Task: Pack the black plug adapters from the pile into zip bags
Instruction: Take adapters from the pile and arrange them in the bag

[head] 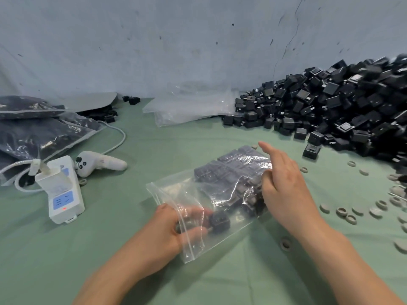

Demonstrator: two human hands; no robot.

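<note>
Item: zip bag, centre frame. Slippery film, judged weighty; best gripped at the mouth. One adapter is pinched inside by the left hand; the right hand is laid open on top.

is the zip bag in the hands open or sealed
Open: the left hand reaches into the clear plastic zip bag's mouth, gripping a black plug adapter.

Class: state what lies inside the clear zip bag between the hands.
Black plug adapters at the far end, and the left hand reaching in, holding one adapter. The right hand covers some.
</note>
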